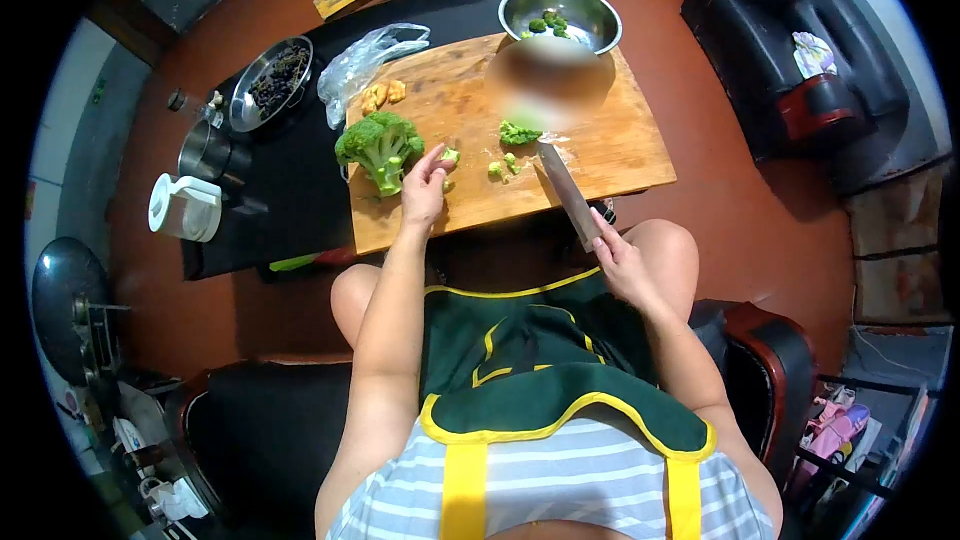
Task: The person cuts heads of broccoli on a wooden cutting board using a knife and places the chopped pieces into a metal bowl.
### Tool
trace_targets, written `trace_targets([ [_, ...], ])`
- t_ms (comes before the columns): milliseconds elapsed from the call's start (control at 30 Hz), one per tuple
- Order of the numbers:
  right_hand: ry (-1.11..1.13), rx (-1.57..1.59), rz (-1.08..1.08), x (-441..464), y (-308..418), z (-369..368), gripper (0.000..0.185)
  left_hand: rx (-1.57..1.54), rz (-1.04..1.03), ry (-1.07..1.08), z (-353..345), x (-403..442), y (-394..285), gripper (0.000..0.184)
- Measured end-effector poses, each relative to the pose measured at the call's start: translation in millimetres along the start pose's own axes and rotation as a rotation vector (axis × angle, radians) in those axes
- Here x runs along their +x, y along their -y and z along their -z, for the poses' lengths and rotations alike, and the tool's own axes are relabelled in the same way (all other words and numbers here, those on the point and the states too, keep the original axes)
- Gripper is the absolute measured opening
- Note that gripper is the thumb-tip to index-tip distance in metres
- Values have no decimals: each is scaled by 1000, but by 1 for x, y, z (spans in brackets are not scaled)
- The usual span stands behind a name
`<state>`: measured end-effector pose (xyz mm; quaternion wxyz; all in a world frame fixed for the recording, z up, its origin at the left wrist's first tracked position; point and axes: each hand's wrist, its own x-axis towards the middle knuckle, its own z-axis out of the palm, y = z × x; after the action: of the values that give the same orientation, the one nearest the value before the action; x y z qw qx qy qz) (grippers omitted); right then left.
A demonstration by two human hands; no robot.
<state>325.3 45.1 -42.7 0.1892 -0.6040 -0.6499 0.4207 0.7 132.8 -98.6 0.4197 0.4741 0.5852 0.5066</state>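
My right hand [622,262] is wrapped round the handle of a kitchen knife [568,190]. The blade points up and left over the wooden cutting board [590,155], its tip close to a broccoli floret [518,132]. Small cut broccoli pieces [505,168] lie just below that floret. At the board's left, a large broccoli head [380,148] rests with its stem toward me. My left hand [425,190] is beside it, fingers closed on a small pale green broccoli piece [450,155].
A metal bowl [602,20] with several florets stands at the board's far edge. Ginger [383,95], a plastic bag [362,65], a dish of dark grapes [243,105] and a clear pitcher [185,208] are to the left. Part of the board is blurred.
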Motion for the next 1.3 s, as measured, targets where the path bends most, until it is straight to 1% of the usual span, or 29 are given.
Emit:
trace_targets([
  [33,-1,11,10,2,-1,0,45,5,95,-22,5,-3,-5,37],
  [133,-4,24,23,5,-4,-2,45,-405,319,20,13,-15,-22,32],
  [167,-4,26,25,6,-4,-3,45,-574,330,80,15,-16,-15,29],
  [267,56,6,-42,7,6,-1,45,-952,487,156,5,-18,-30,29],
  [300,32,25,8,9,2,-4,45,-900,503,146,1,-15,-32,34],
  [367,-15,61,103,11,-11,-12,45,-448,462,132,-15,-3,-30,39],
  [400,-6,68,73,10,-11,-11,45,-224,434,120,-24,5,-26,42],
  [433,4,76,44,10,-9,-10,45,105,301,161,-32,15,-15,49],
  [467,15,85,16,10,-8,-10,45,525,37,168,-40,24,-5,55],
  [533,6,117,39,10,-9,-13,46,860,-106,212,-61,13,-33,58],
  [567,-3,134,50,10,-10,-14,46,852,-41,214,-69,7,-46,54],
  [600,22,129,32,9,-10,-13,46,902,-46,199,-76,6,-44,49],
  [667,16,102,35,9,-11,-15,47,879,-83,183,-85,5,-42,42],
  [700,-8,117,112,11,-22,-19,47,858,-87,178,-89,6,-37,40],
  [800,38,180,9,8,-14,-13,45,822,-102,173,-86,18,-29,33],
  [867,72,203,-14,7,-15,-9,47,833,-123,180,-78,36,-32,29],
  [900,80,211,-27,8,-18,-10,47,794,-121,167,-77,47,-52,27],
  [933,90,221,-43,9,-20,-11,47,711,-121,139,-79,72,-52,29],
  [967,79,236,-30,10,-18,-10,47,724,-176,142,-83,93,-75,31],
  [1000,69,249,-19,8,-13,-7,46,586,-172,79,-93,106,-105,35],
  [1033,59,261,-10,7,-11,-6,46,599,-247,51,-102,123,-129,42],
  [1067,46,247,27,8,-15,-7,46,333,-189,76,-112,157,-121,59],
  [1100,33,233,63,10,-21,-10,46,172,-242,-4,-125,161,-138,75],
  [1133,19,219,100,11,-23,-11,47,291,-133,-49,-132,173,-143,81],
  [1200,53,231,25,9,-18,-4,47,511,-422,-378,-144,178,-138,71],
  [1233,69,237,-14,7,-16,-1,47,557,-305,-95,-136,171,-145,67],
  [1300,15,211,52,4,-21,1,48,624,-64,468,-105,152,-158,60],
])
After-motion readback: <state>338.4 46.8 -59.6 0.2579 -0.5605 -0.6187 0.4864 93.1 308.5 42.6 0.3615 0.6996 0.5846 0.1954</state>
